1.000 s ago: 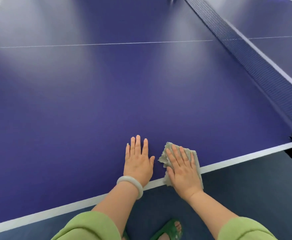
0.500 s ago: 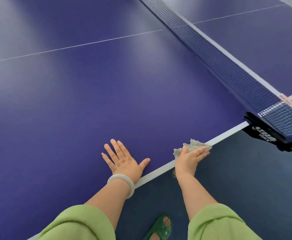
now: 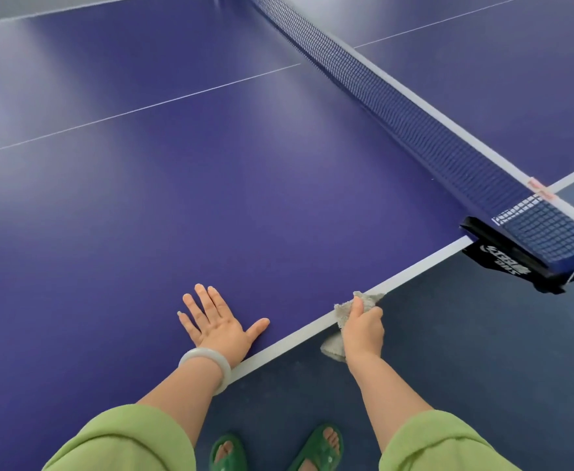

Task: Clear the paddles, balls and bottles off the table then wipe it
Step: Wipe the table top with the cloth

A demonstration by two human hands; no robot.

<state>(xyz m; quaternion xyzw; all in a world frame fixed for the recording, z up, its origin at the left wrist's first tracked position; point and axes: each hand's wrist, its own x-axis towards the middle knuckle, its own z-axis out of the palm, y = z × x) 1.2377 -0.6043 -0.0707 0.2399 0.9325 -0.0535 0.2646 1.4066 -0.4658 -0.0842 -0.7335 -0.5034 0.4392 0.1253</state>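
The right hand (image 3: 363, 329) lay flat on the cloth (image 3: 333, 348) on the worktop (image 3: 244, 198) 1 second ago, just inside the white edge line (image 3: 414, 270). Now it has slid off to the rim, and its fingers are curled round the cloth, which is bunched over the edge with a corner hanging below it. The left hand (image 3: 222, 321) was then just beside the cloth. It now stands apart from it, pressed flat on the blue surface with the fingers spread and holding nothing, probably as a brace. This suggests the wiping has passed from the flat surface to the border on this side, near the net (image 3: 414, 124) and its clamp (image 3: 503, 260). No paddles, balls or bottles show on the part of the worktop in view, so the clearing looks done there; the far ends are out of frame. No box, basket or other container is in sight, so where the cleared things went cannot be told.
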